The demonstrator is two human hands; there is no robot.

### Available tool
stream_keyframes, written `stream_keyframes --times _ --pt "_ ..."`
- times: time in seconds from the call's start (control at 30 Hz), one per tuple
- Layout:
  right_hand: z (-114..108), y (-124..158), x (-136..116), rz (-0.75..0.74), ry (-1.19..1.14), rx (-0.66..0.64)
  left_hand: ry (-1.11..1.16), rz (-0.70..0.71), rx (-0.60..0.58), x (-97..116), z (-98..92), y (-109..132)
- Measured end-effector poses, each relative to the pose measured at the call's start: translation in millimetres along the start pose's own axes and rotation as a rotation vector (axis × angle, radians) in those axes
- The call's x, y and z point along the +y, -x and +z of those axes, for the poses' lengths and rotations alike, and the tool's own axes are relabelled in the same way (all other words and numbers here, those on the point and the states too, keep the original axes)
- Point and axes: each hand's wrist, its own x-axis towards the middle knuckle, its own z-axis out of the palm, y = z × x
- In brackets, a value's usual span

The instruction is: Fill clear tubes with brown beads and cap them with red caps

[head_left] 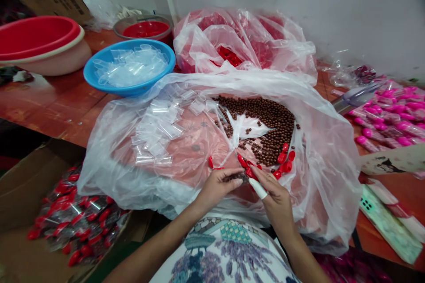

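Note:
Close to my body, my left hand pinches a small clear plastic tube that looks dark with brown beads inside. My right hand, with a white finger cot on one digit, closes its fingertips at the tube's right end. Whether a cap is also between them cannot be made out. Red caps lie just beyond the fingertips, and more red caps sit to the right. Beyond them spreads a pile of round brown beads on a clear plastic sheet. Flat clear tubes are heaped at left on the sheet.
A blue basin of clear tubes and a bag of red caps stand behind. Red and white basins are at far left. A cardboard box below holds filled red-capped tubes. Pink-capped tubes and a phone-like case lie right.

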Motion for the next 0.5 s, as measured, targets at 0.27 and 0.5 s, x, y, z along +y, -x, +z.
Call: stream_keyframes --times 0.27,0.5 --pt "5.3 1.3 4.4 -0.325 0.228 -0.063 0.017 -0.031 -0.005 0.4 -4.3 -1.0" --pt "11.0 5.3 18.9 -0.375 0.339 -0.120 0.143 -0.143 -0.038 -2.1 -5.0 -1.7"
